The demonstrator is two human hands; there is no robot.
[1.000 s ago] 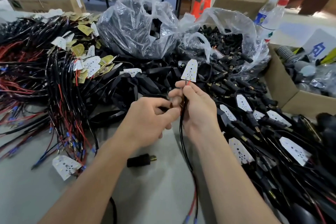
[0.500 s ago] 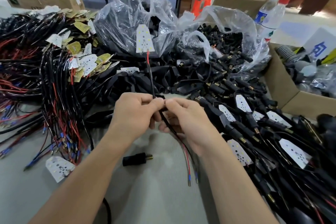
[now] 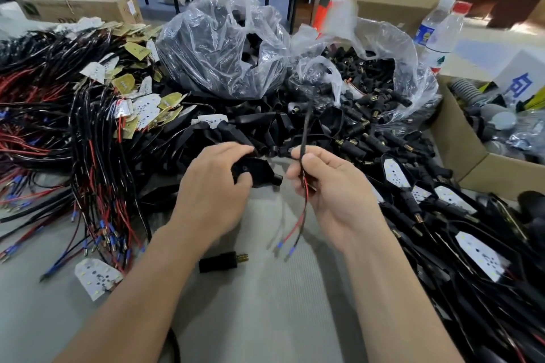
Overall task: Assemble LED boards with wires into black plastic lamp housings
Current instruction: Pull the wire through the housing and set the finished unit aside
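left hand (image 3: pixel 212 186) off wire (image 3: pixel 304 130), now gripping housing (image 3: pixel 257 171)

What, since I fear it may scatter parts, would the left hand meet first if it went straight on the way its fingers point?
Probably the heap of loose black plastic lamp housings just beyond the left hand, which grips one black plastic housing; depth is hard to judge.

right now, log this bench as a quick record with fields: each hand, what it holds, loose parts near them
left hand: grips a black lamp housing
right hand: pinches a sleeved cable, upright, top end blurred
cable leads: red and black with blue terminals, hanging below the right hand
housing and cable: apart, not yet joined
loose on table: black stud connector; LED board
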